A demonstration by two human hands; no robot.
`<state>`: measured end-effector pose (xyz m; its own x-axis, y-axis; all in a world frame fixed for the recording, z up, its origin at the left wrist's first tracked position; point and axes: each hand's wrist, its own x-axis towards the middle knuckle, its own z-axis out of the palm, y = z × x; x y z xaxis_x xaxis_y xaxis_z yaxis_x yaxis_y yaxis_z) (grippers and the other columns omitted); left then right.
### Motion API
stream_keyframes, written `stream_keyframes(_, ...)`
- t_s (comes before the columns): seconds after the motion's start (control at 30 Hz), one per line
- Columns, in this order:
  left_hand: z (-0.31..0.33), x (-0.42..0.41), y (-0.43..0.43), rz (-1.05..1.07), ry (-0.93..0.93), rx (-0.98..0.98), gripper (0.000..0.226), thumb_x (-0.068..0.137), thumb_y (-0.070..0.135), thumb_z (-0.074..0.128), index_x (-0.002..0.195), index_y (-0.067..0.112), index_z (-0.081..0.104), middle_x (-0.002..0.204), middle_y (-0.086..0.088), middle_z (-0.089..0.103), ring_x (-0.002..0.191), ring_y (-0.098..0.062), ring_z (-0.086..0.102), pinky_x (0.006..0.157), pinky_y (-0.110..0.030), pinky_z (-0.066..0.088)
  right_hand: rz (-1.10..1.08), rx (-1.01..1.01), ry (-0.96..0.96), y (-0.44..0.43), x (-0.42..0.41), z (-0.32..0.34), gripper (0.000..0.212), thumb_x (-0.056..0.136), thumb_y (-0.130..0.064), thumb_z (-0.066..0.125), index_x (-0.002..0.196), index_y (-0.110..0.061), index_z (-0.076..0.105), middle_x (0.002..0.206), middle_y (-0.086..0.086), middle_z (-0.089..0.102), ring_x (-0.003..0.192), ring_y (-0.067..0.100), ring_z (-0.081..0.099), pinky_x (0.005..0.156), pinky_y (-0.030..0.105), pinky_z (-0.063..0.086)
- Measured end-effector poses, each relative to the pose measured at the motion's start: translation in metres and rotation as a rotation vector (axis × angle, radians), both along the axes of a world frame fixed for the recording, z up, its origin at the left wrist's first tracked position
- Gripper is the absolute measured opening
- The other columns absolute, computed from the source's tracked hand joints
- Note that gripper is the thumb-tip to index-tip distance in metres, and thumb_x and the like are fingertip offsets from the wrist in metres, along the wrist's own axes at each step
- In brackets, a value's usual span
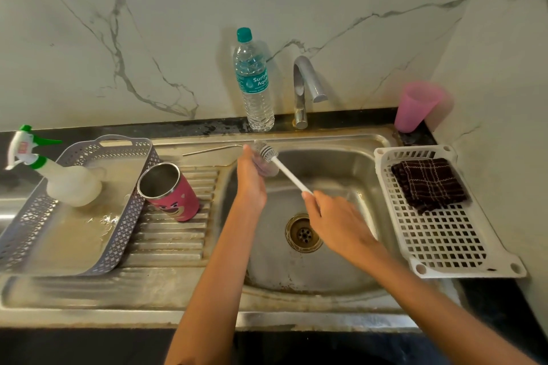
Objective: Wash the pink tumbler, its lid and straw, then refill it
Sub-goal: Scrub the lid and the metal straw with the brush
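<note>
The pink tumbler (170,191) with a bear face stands open-mouthed on the ribbed drainboard, leaning against the grey tray. A metal straw (207,150) lies on the sink's back ledge. Over the basin my left hand (252,178) holds a clear, blurred lid (265,166). My right hand (335,219) grips the white handle of a bottle brush (268,154), whose bristle head is against the lid.
A water bottle (255,83) stands behind the sink beside the tap (305,89). The grey tray (124,216) holds a spray bottle (56,172). A white basket (444,246) with a dark cloth (430,184) lies at the right. A pink cup (415,107) sits in the corner.
</note>
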<state>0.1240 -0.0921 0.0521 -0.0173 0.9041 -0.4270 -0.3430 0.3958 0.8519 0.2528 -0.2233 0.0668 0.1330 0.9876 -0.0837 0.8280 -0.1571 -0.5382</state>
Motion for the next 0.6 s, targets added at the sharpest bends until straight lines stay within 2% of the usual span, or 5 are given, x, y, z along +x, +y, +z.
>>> stream_keyframes(0.13,0.008,0.010,0.010,0.045,-0.113,-0.078,0.044,0.106,0.042,0.030,0.096,0.011,0.059,0.073,-0.004,0.064,0.066,-0.015,0.063,0.070,-0.028,0.056,-0.010,0.033,-0.028,-0.010,-0.009,-0.002,0.046,0.102,-0.049,0.018,0.083,-0.018,0.046,0.072,0.010,0.063,0.070,0.033,0.060,0.064,0.042,0.047)
stream_keyframes(0.23,0.002,0.020,0.001,0.039,-0.081,-0.112,0.043,0.105,0.045,0.033,0.103,0.014,0.062,0.094,-0.004,0.070,0.091,-0.017,0.065,0.102,-0.036,0.049,-0.017,0.057,-0.072,-0.005,-0.009,-0.007,0.042,0.103,-0.048,0.019,0.086,-0.019,0.045,0.075,0.011,0.065,0.073,0.034,0.061,0.064,0.040,0.045)
stream_keyframes(0.3,0.003,0.013,0.003,0.083,-0.162,-0.136,0.043,0.105,0.042,0.035,0.119,0.009,0.058,0.116,-0.012,0.066,0.109,-0.023,0.063,0.107,-0.044,0.045,0.011,0.070,-0.099,-0.011,-0.003,-0.014,0.040,0.103,-0.048,0.020,0.087,-0.020,0.045,0.071,0.007,0.065,0.067,0.032,0.062,0.058,0.037,0.043)
stream_keyframes(0.47,-0.001,0.007,0.009,0.151,-0.295,-0.207,0.044,0.107,0.033,0.034,0.134,0.003,0.048,0.122,-0.019,0.060,0.108,-0.029,0.062,0.103,-0.048,0.047,0.053,0.086,-0.172,-0.022,0.004,-0.022,0.040,0.103,-0.047,0.021,0.094,-0.019,0.049,0.066,0.002,0.062,0.060,0.027,0.062,0.053,0.031,0.035)
stream_keyframes(0.6,-0.005,0.015,-0.001,0.085,-0.261,-0.231,0.042,0.106,0.025,0.034,0.138,0.002,0.048,0.104,-0.017,0.064,0.086,-0.027,0.065,0.079,-0.043,0.057,0.030,0.081,-0.163,-0.011,-0.003,-0.017,0.040,0.104,-0.045,0.022,0.095,-0.018,0.050,0.071,0.006,0.065,0.066,0.031,0.063,0.054,0.033,0.037)
